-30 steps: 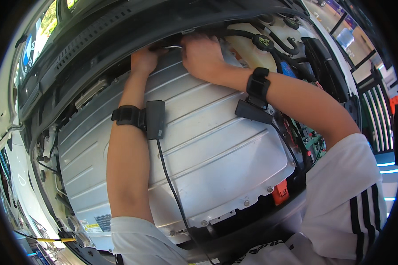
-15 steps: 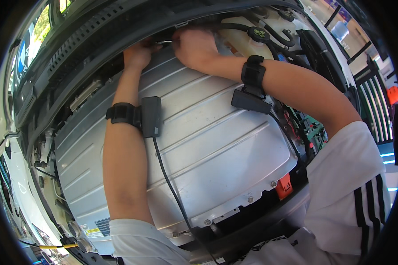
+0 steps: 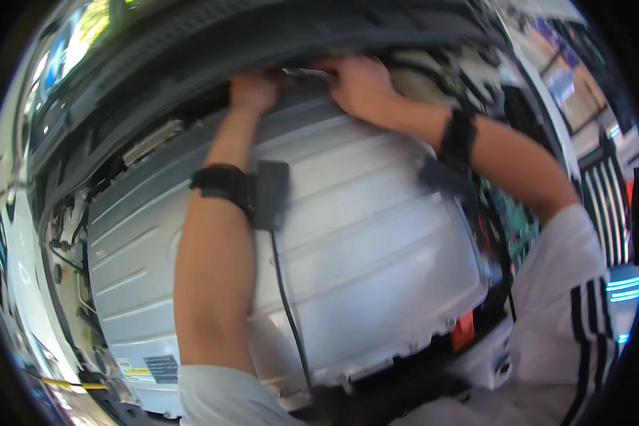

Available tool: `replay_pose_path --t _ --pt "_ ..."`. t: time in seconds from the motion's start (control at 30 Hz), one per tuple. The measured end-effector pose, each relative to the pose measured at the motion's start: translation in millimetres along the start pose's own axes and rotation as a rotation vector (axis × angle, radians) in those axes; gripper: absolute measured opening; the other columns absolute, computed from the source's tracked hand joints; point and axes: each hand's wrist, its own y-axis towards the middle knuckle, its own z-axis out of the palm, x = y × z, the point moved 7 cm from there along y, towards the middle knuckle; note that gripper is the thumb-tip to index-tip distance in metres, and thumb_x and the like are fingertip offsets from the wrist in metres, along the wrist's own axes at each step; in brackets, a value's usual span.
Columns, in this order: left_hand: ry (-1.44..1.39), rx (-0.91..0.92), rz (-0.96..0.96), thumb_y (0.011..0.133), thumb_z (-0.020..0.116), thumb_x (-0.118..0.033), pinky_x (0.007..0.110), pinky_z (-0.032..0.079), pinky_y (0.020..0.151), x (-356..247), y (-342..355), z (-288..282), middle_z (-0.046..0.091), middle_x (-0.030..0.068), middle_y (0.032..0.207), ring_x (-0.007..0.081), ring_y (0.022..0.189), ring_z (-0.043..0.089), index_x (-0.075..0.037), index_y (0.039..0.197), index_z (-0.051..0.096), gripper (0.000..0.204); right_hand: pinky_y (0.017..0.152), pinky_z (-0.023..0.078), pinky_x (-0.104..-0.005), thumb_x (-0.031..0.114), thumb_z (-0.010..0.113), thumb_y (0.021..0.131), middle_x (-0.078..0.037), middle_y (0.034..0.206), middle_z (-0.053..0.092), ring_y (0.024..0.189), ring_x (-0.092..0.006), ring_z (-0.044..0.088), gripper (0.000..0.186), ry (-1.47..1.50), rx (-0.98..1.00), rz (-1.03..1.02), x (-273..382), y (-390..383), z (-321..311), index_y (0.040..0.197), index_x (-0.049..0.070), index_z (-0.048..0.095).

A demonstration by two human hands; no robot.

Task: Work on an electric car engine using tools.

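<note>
A large silver ribbed metal cover [image 3: 362, 248] fills the middle of an open car front. Both hands reach over its far edge, below the dark plastic cowl. My right hand [image 3: 358, 82] has its fingers curled round one end of a slim shiny metal rod [image 3: 302, 72], whose exact kind is blurred. My left hand [image 3: 254, 92] is closed near the other end, its fingertips in shadow; what it grips is hidden. Black straps hold a dark box [image 3: 271, 195] on my left wrist and another dark box [image 3: 441, 177] on my right.
The dark cowl [image 3: 192, 71] overhangs the far edge closely. Black hoses and a pale tank [image 3: 415, 84] stand beyond my right hand. Green circuit boards [image 3: 522, 231] lie right of the cover, an orange connector [image 3: 463, 330] by its near right corner. A cable [image 3: 285, 305] trails from the left box.
The view has shifted and blurred, so both hands and the cover appear farther right. Both hands stay at the far edge, with the metal rod still between them.
</note>
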Motion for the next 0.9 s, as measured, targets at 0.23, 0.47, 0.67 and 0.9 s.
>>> replay_pose_path --t 0.23,0.47,0.67,0.9 --pt "-0.452 -0.003 0.004 0.078 0.075 -0.023 0.035 0.043 0.096 19.2 -9.3 13.0 0.068 0.0148 0.109 0.0292 0.110 0.060 -0.005 0.114 0.065 0.042 0.088 0.049 -0.0424 0.010 0.057 0.084 -0.017 0.106 0.067 0.100 -0.0359 0.062 0.035 0.062 0.179 0.008 34.9 -13.9 1.9 0.117 0.015 0.066" --pt "-0.306 -0.249 0.087 0.075 0.075 -0.015 0.038 0.045 0.099 7.9 -6.7 6.3 0.062 0.0192 0.119 0.0328 0.114 0.058 -0.007 0.117 0.064 0.044 0.091 0.047 -0.0388 0.007 0.058 0.086 -0.023 0.114 0.063 0.107 -0.0362 0.061 0.037 -0.026 0.188 -0.064 0.2 24.0 3.4 0.123 0.006 0.061" --pt "-0.487 0.017 0.017 0.075 0.074 -0.009 0.039 0.050 0.093 19.0 -1.0 16.1 0.064 0.0195 0.116 0.0330 0.112 0.060 -0.007 0.110 0.068 0.036 0.093 0.046 -0.0427 0.006 0.055 0.085 -0.022 0.112 0.063 0.106 -0.0377 0.060 0.036 -0.012 0.137 -0.288 25.9 2.3 6.6 0.121 0.007 0.062" --pt "-0.485 -0.027 -0.043 0.072 0.078 -0.011 0.035 0.050 0.088 20.4 -8.4 9.8 0.068 0.0162 0.103 0.0301 0.101 0.063 -0.008 0.104 0.071 0.033 0.097 0.043 -0.0358 0.002 0.052 0.089 -0.023 0.112 0.064 0.109 -0.0347 0.061 0.034 0.078 0.305 -0.177 19.2 8.4 10.4 0.123 0.000 0.059"
